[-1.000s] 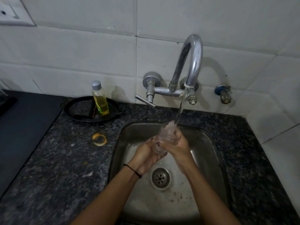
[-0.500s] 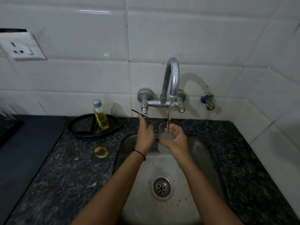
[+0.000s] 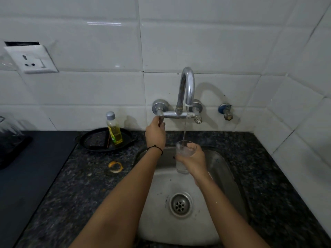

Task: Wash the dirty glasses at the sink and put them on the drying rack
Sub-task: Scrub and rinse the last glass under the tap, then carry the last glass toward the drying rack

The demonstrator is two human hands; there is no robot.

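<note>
A clear drinking glass stands upright over the steel sink, held by my right hand wrapped around its side. A thin stream of water falls from the curved chrome tap into the glass, which holds some water. My left hand reaches up to the wall and grips the tap's lever handle, which points downward. No drying rack is in view.
A black pan with a yellow liquid bottle sits on the dark granite counter behind and left of the sink. An orange peel lies on the counter. A second small valve is on the wall at right; a socket at left.
My left hand left the glass, rose to the tap lever and now grips it; the lever has swung down. The water stream has thinned. The right hand alone keeps the glass upright under it.
</note>
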